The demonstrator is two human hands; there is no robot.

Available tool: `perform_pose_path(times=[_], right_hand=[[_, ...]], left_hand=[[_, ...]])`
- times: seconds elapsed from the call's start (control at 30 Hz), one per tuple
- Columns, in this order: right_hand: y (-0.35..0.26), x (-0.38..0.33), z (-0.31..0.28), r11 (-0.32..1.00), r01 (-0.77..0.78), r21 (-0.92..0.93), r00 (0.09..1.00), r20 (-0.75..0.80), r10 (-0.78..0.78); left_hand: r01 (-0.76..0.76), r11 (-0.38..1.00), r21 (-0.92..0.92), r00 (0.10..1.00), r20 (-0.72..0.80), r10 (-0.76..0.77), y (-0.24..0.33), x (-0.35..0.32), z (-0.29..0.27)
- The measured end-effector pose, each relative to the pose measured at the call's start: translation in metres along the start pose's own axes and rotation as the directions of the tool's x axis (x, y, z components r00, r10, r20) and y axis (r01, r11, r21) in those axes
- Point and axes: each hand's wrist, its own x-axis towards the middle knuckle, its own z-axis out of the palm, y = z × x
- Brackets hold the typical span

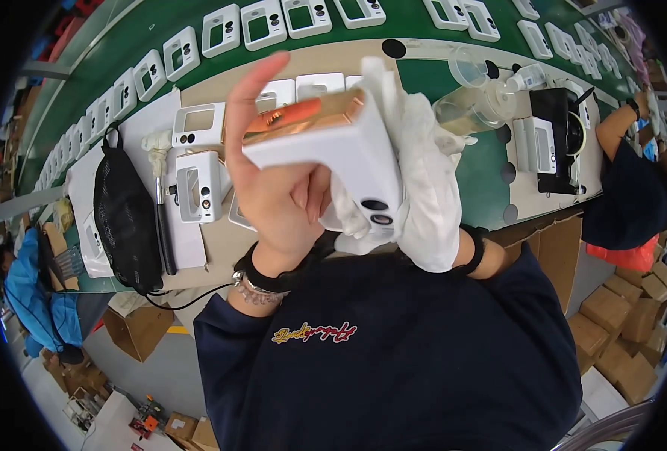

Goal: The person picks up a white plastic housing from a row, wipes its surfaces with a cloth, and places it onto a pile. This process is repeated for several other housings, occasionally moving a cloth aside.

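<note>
Housing (362, 143) between left hand (279, 210), grip unclear, and right hand (426, 180), white-covered, clasped around it

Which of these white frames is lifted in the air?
The white frame with orange on top, raised between the left hand and the white-covered right hand; the other frames rest on work surfaces.

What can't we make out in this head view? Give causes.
All head view:
- Right hand: finger placement obscured by white covering; glove or cloth unclear.
- White housing in hand: far side turned away.
- Black mesh bag: contents hidden by its fabric.
- Far-right housings: details too small.
</note>
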Motion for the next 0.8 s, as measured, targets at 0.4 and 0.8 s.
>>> perform_pose_path(times=[0.4, 0.8], right_hand=[[0.026, -0.024, -0.007, 0.895, -0.369, 0.249, 0.929, 0.130, 0.346], [0.009, 0.004, -0.046, 0.769, 0.132, -0.625, 0.979, -0.038, -0.200]], left_hand=[[0.321, 0.814, -0.483, 0.805, -0.313, -0.503, -0.006, 0.001, 0.021], [0.327, 0.873, -0.363, 0.935, -0.008, -0.354, -0.018, -0.018, 0.022]])
